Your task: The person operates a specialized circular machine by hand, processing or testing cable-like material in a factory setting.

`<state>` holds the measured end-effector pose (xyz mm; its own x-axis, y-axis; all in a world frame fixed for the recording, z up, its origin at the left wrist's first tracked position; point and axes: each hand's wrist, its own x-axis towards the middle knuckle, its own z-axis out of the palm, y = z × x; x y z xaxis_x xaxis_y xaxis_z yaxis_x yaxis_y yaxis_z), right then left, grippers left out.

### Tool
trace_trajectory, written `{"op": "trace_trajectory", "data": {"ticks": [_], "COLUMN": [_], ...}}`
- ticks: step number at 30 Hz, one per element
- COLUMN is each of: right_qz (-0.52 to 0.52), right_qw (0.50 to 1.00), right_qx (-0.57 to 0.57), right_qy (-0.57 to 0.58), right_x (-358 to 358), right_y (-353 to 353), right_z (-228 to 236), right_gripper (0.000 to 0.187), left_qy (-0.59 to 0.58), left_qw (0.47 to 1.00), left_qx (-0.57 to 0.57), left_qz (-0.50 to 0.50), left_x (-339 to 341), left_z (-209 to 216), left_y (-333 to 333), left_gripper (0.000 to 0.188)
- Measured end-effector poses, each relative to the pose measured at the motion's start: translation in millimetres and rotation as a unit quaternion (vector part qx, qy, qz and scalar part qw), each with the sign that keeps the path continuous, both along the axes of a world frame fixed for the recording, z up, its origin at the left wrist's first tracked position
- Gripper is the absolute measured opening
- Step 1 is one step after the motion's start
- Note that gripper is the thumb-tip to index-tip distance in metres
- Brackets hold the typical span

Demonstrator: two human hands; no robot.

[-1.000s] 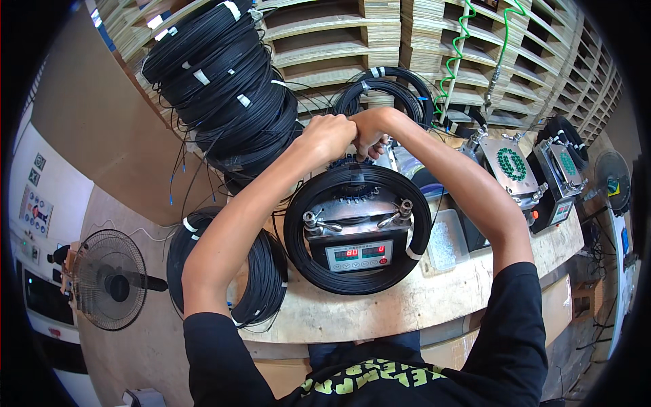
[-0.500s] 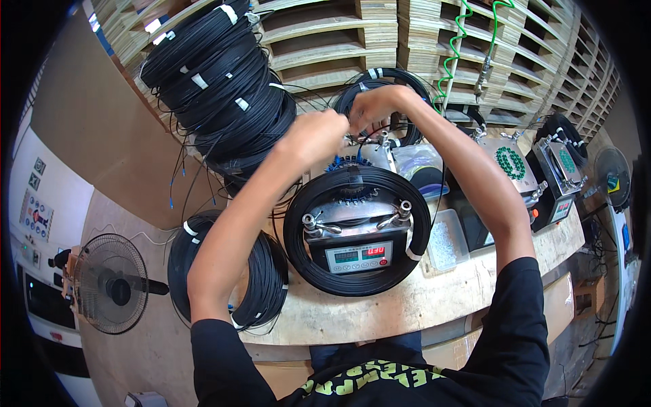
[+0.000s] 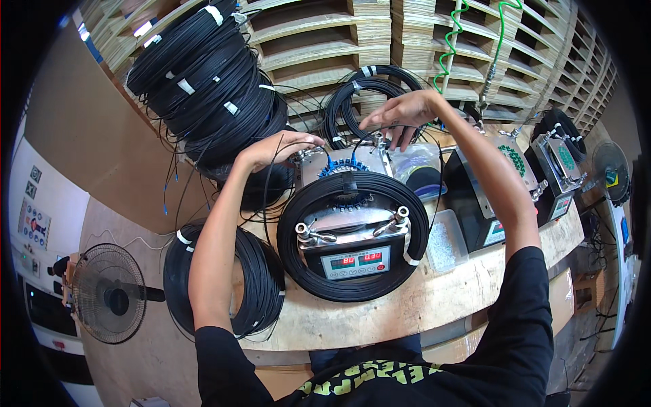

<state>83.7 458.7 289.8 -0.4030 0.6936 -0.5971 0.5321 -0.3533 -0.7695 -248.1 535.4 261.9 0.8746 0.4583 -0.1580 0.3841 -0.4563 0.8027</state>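
A thick coil of black cable [image 3: 352, 292] is wound around the metal posts of a winding machine [image 3: 352, 237] with a red digital display, on a wooden bench [image 3: 434, 305]. My left hand [image 3: 278, 150] rests at the machine's far left post, fingers curled on a thin black cable. My right hand [image 3: 400, 115] hovers at the far right post, fingers spread and touching the thin cable there. Blue connectors [image 3: 339, 166] lie in a row at the machine's far edge between my hands.
A tall stack of black cable coils [image 3: 203, 81] leans at the back left, and another coil [image 3: 359, 102] stands behind the machine. A flat coil [image 3: 258, 285] lies at the left. More machines [image 3: 488, 197] sit at right. A fan [image 3: 108, 292] stands on the floor; pallets behind.
My two hands, close together at the top of the coil before, have moved apart to the machine's far left and far right posts. The view has tilted slightly.
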Motion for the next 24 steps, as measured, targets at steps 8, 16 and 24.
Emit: {"op": "trace_trajectory", "data": {"ticks": [8,16,24], "right_qz": [0.092,-0.116,-0.193], "right_qw": [0.991,0.989,0.923], "right_qx": [0.020,0.025,0.102], "right_qy": [-0.092,0.092,0.316], "right_x": [-36.9,7.3,39.8], "right_y": [17.7,7.4,-13.4], "right_z": [-6.5,-42.6,-110.2], "right_gripper": [0.048,0.050,0.034], "left_qy": [0.007,0.079,0.013], "left_qw": [0.984,0.991,0.990], "left_qx": [0.145,0.109,0.139], "left_qz": [-0.102,0.026,-0.007], "left_x": [23.8,18.3,18.8], "left_z": [-10.7,-0.9,-15.0], "left_y": [9.9,-4.0,0.4], "left_gripper": [0.035,0.031,0.035]}}
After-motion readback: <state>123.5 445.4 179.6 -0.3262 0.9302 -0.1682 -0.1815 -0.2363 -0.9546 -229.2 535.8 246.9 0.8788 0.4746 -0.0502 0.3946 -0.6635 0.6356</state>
